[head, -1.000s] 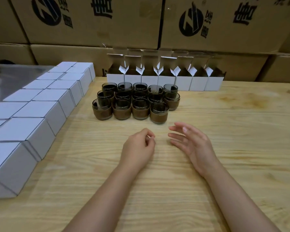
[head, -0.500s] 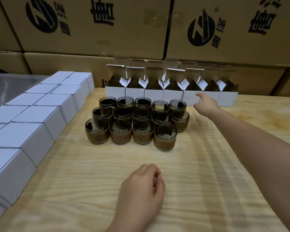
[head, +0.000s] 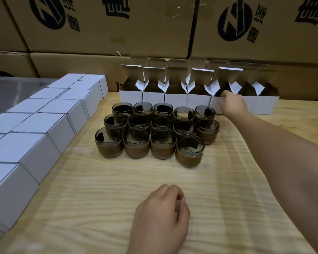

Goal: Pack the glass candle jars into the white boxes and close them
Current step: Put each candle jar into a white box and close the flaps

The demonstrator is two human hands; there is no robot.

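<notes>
Closed boxes (head: 44,125) are lined up at left. The empty left hand (head: 162,215) is loosely curled on the desk (head: 99,198). Candle jars (head: 154,132) are clustered mid-desk. One open box (head: 217,104) of the far row is touched by the right hand (head: 231,104), grip unclear; it should be drawn near without toppling jars.

A second ago both hands hovered side by side over the worktop (head: 99,198), short of the jars (head: 154,132). Since then the right hand (head: 231,104) has stretched out past the right side of the jars, and from half a second ago it has gone a little further, so that it now lies on the front top edge of the fifth open box (head: 216,105) from the left, fingers (head: 221,102) on its white front wall. The left hand (head: 162,213) has drawn back toward the body, loosely curled, and rests near the bottom of the view.
</notes>
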